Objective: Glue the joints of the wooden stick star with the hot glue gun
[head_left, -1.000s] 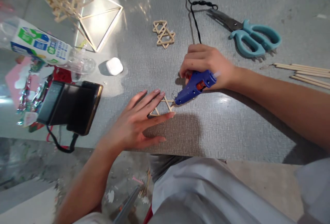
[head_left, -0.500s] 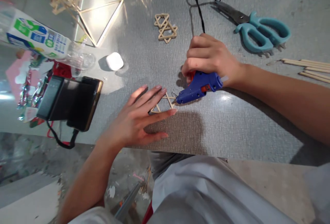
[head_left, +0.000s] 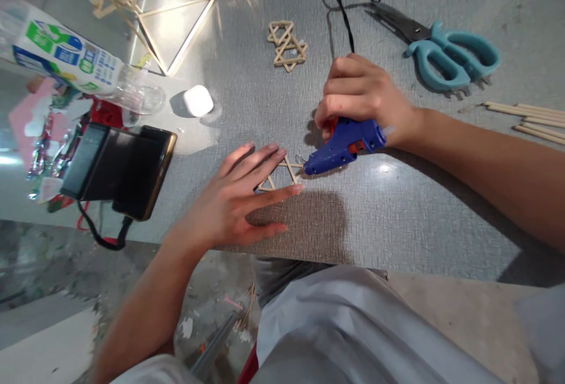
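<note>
My left hand (head_left: 233,201) lies flat with fingers spread, pressing down a small star of wooden sticks (head_left: 282,175) on the grey table (head_left: 419,219). My right hand (head_left: 362,98) is wrapped round a blue glue gun (head_left: 339,145), with its nozzle touching the star's right corner. The gun's black cord (head_left: 342,4) runs away to the far edge. Part of the star is hidden under my left fingers.
A finished stick star (head_left: 286,45) lies farther back. Teal scissors (head_left: 445,54) and loose sticks (head_left: 529,116) are at the right. A phone on a power bank (head_left: 119,172), a white case (head_left: 198,101), a plastic bottle (head_left: 75,66) and stick frames (head_left: 172,13) fill the left.
The glue gun's nozzle stays at the star's right corner while my right hand shifts slightly. My left hand keeps pressing the star. The view has drifted a little.
</note>
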### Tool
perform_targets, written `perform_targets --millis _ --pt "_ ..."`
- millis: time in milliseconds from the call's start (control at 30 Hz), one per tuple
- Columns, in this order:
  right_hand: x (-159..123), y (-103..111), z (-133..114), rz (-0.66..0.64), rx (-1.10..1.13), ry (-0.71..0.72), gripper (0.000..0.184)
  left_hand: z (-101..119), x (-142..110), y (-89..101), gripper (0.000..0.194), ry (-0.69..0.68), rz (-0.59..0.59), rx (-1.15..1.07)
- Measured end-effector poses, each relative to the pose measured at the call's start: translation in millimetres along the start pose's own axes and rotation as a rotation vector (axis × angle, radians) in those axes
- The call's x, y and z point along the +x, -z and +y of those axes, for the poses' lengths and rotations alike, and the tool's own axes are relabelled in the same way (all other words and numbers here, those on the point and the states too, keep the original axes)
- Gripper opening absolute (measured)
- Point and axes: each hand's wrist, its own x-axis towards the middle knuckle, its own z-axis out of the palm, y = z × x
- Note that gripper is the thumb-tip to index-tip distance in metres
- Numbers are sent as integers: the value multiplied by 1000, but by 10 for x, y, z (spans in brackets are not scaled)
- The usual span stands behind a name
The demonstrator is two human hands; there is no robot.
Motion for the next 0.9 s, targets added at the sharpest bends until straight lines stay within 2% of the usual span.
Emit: perform_targets --millis 200,400,667,767,900 --pt "-5 -22 24 0 17 64 32 5 3 -11 70 -28 27 5" --pt "-23 -53 51 -11 2 28 30 10 11 -8 67 -37 34 4" --pt "-43 -66 81 146 -79 77 36 3 18 5 69 -45 33 -3" --pt "-38 -56 57 144 -109 66 35 -2 22 9 65 -67 39 20" --pt "-29 -58 33 133 -131 74 43 -10 25 4 64 -69 57 21"
